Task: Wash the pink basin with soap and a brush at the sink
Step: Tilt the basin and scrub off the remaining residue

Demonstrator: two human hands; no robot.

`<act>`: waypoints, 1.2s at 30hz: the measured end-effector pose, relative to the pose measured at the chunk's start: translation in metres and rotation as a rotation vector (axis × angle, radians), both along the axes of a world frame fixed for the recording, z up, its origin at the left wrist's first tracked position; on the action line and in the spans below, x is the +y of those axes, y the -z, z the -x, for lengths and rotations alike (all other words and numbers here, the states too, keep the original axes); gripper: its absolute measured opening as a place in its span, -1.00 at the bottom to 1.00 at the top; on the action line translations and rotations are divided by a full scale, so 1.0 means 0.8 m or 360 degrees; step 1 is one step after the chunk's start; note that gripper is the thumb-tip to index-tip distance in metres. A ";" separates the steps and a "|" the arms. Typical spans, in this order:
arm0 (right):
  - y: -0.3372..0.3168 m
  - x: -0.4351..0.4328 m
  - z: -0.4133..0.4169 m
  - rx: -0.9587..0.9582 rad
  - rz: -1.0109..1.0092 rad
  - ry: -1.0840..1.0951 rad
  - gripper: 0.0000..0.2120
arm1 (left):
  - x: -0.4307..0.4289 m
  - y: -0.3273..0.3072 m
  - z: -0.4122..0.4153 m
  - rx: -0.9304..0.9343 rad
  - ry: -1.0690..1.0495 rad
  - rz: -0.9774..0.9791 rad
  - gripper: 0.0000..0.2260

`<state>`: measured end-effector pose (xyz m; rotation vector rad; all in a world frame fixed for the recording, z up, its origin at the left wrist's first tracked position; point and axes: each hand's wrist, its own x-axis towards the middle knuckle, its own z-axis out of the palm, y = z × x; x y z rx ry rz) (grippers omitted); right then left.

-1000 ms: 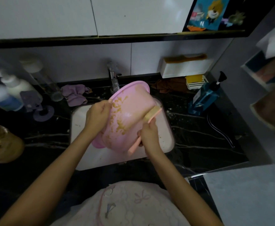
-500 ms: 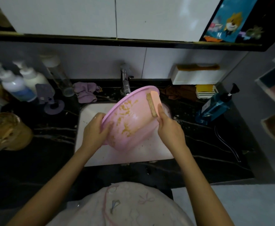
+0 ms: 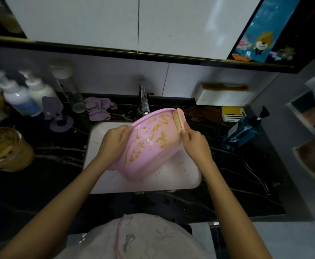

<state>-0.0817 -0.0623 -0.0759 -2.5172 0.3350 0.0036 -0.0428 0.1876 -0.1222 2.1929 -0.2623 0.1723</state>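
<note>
Left hand point(image 3: 113, 141) grips the pink basin point(image 3: 153, 159) by its rim, tilted over the sink point(image 3: 181, 178) | right hand point(image 3: 196, 144) holds the brush point(image 3: 179, 119) against its upper rim | risk, we judge: wet rim slips from our one-hand hold, or hard strokes flick brown residue point(image 3: 160, 137) onto the tabletop point(image 3: 227, 174).

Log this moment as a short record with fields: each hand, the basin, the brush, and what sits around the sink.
left hand: grips the left edge of the pink basin
right hand: holds the brush
pink basin: tilted over the sink, streaked with yellow-brown smears
brush: bristles against the basin's upper right rim
nearby: faucet behind, purple cloth to the left, blue pump bottle to the right
</note>
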 end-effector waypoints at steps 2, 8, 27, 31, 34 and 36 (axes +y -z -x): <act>-0.003 0.013 0.015 -0.0083 0.0047 -0.0111 -0.57 | -0.005 -0.005 -0.004 0.0031 0.0033 -0.0030 -0.46; 0.003 -0.034 0.021 0.0038 0.0359 -0.0215 -0.60 | -0.013 -0.014 -0.014 0.0122 0.0112 -0.0010 -0.61; 0.001 -0.030 0.021 -0.0141 0.0450 -0.0671 -0.56 | 0.001 -0.005 -0.013 0.0128 0.0031 -0.0018 -0.58; -0.012 -0.031 -0.012 0.0045 0.0301 -0.0275 -0.59 | -0.008 -0.006 -0.008 0.0096 0.0035 -0.0025 -0.56; -0.016 0.029 0.023 -0.0024 0.0286 -0.0631 -0.53 | -0.010 -0.008 -0.008 0.0067 -0.0040 -0.0071 -0.57; -0.014 0.049 0.050 -0.0068 0.0424 -0.0872 -0.51 | -0.013 -0.009 -0.007 0.0066 -0.0063 -0.0119 -0.58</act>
